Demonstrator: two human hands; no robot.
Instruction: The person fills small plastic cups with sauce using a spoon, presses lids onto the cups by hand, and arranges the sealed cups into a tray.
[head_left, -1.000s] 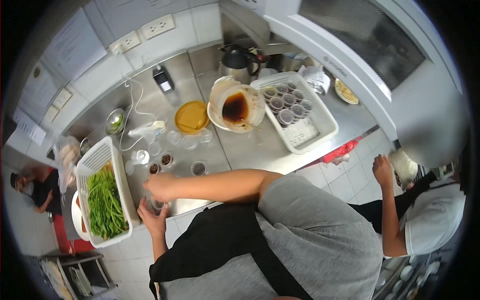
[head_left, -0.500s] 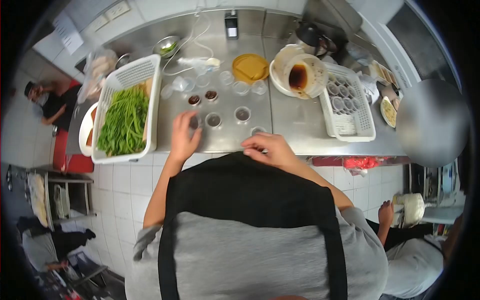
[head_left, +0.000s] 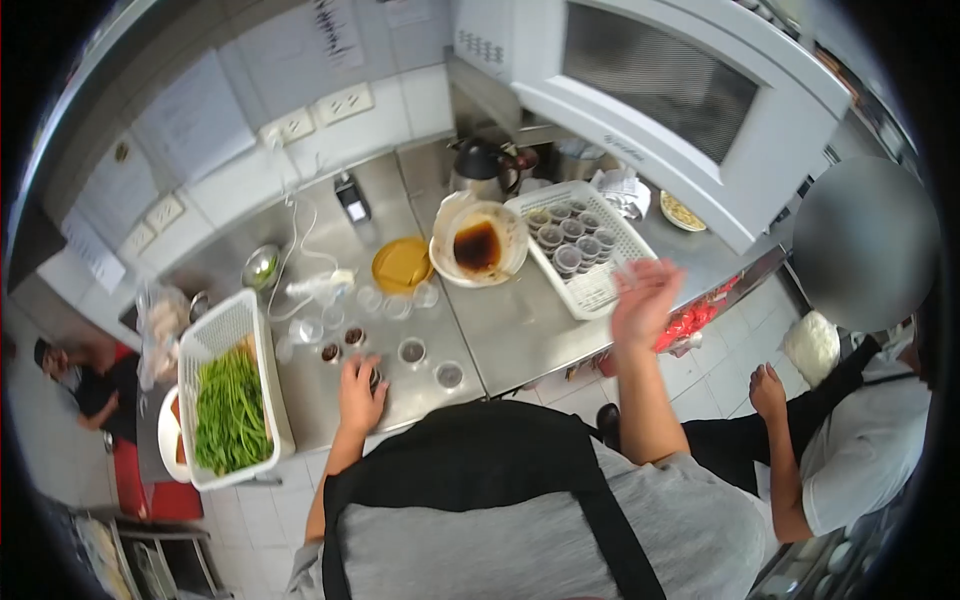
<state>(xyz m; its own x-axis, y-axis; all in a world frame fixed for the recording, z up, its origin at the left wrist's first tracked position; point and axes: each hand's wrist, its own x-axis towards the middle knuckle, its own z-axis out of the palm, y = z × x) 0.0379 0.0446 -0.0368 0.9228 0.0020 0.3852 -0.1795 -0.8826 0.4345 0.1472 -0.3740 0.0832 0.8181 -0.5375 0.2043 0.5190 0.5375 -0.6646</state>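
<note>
My left hand (head_left: 360,398) rests low over the steel counter, its fingers curled round a small lidded sauce cup that they partly cover. To its right stand two more sauce cups (head_left: 411,350) with dark contents. Behind it are two small cups of dark red-brown sauce (head_left: 354,337). My right hand (head_left: 646,305) is raised at the front right edge of a white basket (head_left: 590,296), fingers stretched out and blurred by motion; nothing is visible in it. Filled, lidded sauce cups (head_left: 568,259) stand in rows inside that basket.
A bowl of dark brown sauce (head_left: 478,248) stands beside the yellow lid (head_left: 403,265). Clear lids (head_left: 397,306) lie in front. At left is a basket of green vegetables (head_left: 232,410). An open white appliance door (head_left: 680,100) overhangs the back right; a co-worker (head_left: 860,450) is at right.
My right hand has moved from the counter's front edge out to the right basket. The view has swung to the right. My left hand stays among the sauce cups.
</note>
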